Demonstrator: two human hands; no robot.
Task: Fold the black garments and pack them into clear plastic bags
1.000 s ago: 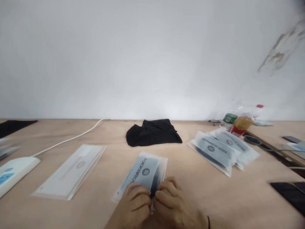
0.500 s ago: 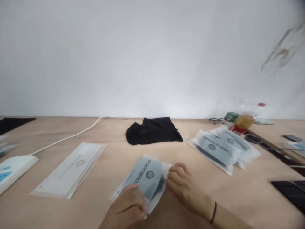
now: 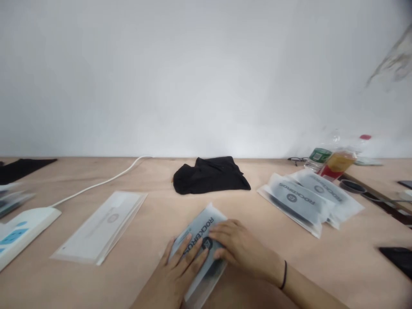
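Observation:
A frosted ROCKBROS pouch [image 3: 201, 225] with something dark inside lies slanted on the table in front of me. My left hand [image 3: 180, 268] rests on its left part, fingers spread over the printed name. From the right, my right hand [image 3: 240, 246] lies on the pouch near the round logo, its fingers stretched out and fairly close together. A black folded cloth [image 3: 210, 176] is beyond the pouch. Left of my hands is a flat, pale frosted pouch [image 3: 101, 227]. Filled ROCKBROS pouches [image 3: 294, 201] overlap at the right.
A white power strip [image 3: 27, 229] and its cable sit at the left, near more pouches and black cloth [image 3: 24, 169]. Two bottles [image 3: 336, 163], glasses [image 3: 296, 160], a roll of tape [image 3: 352, 186] and a dark flat object [image 3: 397, 259] are at the right.
Both hands have left the pouch's edges and now lie flat on its face. My left fingers have spread, and my right hand has moved slightly left. The view has shifted a little.

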